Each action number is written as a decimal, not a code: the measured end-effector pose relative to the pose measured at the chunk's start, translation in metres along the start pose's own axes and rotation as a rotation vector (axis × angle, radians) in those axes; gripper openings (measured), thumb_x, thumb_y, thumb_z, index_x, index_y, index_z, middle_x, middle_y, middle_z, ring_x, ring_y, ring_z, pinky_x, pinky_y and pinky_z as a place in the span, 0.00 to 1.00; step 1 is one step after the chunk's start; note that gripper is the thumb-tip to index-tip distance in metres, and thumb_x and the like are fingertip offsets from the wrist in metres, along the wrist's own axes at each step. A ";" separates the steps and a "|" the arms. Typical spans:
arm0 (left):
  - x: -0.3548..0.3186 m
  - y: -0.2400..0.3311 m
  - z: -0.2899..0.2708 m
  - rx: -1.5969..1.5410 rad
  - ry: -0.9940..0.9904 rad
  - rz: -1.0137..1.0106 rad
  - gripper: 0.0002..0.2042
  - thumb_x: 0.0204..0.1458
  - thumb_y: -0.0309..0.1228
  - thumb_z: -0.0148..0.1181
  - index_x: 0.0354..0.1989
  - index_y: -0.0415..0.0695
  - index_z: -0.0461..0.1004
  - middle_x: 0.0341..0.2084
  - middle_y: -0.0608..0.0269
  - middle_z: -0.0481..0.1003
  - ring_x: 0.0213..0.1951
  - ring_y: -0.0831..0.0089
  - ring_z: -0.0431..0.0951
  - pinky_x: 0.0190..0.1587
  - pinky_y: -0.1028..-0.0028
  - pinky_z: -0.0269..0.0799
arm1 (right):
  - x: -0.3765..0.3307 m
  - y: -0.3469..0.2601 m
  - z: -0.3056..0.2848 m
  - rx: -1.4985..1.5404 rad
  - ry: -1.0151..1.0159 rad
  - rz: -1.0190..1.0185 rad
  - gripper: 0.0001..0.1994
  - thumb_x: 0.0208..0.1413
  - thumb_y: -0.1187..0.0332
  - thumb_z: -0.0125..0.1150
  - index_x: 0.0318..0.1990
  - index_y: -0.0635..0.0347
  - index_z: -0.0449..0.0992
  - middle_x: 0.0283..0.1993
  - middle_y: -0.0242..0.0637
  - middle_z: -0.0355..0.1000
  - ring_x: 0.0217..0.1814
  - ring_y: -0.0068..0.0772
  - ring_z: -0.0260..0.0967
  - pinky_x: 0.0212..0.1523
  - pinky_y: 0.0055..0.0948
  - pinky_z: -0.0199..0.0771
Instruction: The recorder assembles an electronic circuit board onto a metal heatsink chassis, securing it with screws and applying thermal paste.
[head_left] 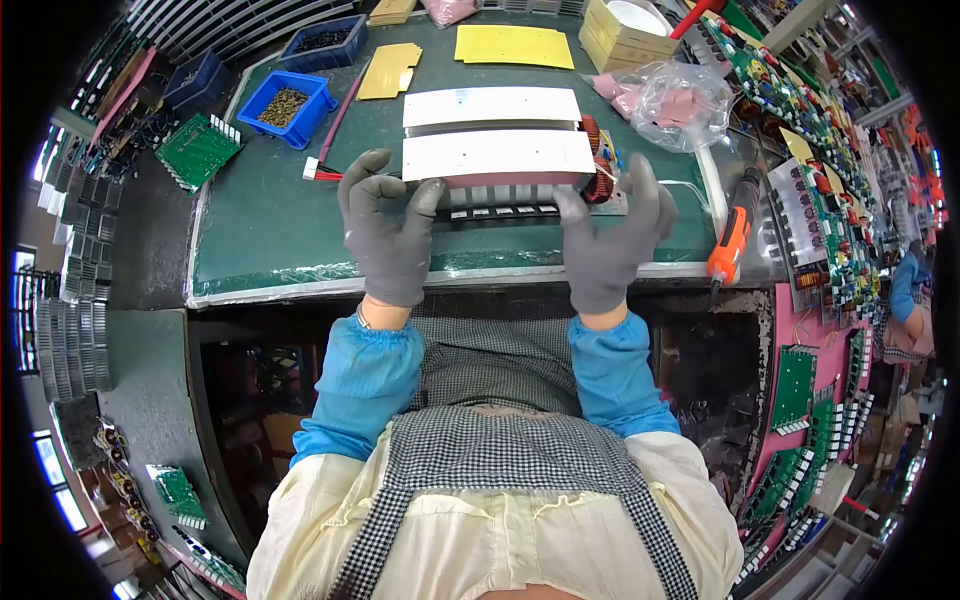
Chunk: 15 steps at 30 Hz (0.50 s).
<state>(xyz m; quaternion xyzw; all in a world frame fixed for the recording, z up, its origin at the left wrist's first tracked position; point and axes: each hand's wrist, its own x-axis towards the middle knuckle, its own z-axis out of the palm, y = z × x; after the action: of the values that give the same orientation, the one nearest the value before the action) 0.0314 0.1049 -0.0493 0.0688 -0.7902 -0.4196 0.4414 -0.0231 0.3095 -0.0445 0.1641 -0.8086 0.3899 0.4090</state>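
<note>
Two gloved hands are seen in the head view, clamped on the ends of an electronic assembly (505,185) held over the green mat (270,220). The left hand (388,232) is closed on its left end, the right hand (608,240) on its right. An orange screwdriver (730,240) lies just right; a blue bin (288,105) sits far left.

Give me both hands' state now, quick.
Left hand: fingers closed on the left end of the long board assembly.
Right hand: fingers closed on its right end.
</note>
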 end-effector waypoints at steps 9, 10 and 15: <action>-0.001 0.001 0.000 -0.006 -0.014 -0.006 0.17 0.47 0.32 0.73 0.33 0.43 0.67 0.52 0.53 0.69 0.53 0.59 0.71 0.55 0.65 0.69 | 0.006 -0.048 0.043 -0.144 -0.052 -0.253 0.35 0.51 0.36 0.60 0.56 0.55 0.69 0.52 0.39 0.64 0.57 0.40 0.57 0.58 0.49 0.46; 0.000 0.000 -0.001 -0.002 -0.019 -0.001 0.17 0.47 0.31 0.73 0.33 0.43 0.67 0.52 0.52 0.69 0.53 0.60 0.71 0.55 0.65 0.69 | 0.006 -0.047 0.042 -0.143 -0.054 -0.255 0.35 0.51 0.36 0.60 0.56 0.55 0.69 0.52 0.39 0.64 0.57 0.40 0.57 0.58 0.49 0.46; 0.002 0.003 0.001 -0.024 -0.006 -0.001 0.16 0.47 0.31 0.73 0.34 0.43 0.67 0.52 0.52 0.69 0.53 0.59 0.71 0.54 0.64 0.69 | 0.019 -0.009 0.012 -0.303 -0.061 -0.131 0.46 0.41 0.31 0.65 0.60 0.57 0.65 0.59 0.45 0.61 0.63 0.49 0.56 0.62 0.51 0.52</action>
<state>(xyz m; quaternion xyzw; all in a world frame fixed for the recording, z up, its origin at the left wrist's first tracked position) 0.0300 0.1069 -0.0462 0.0627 -0.7863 -0.4296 0.4396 -0.0356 0.2954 -0.0291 0.1645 -0.8577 0.2308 0.4289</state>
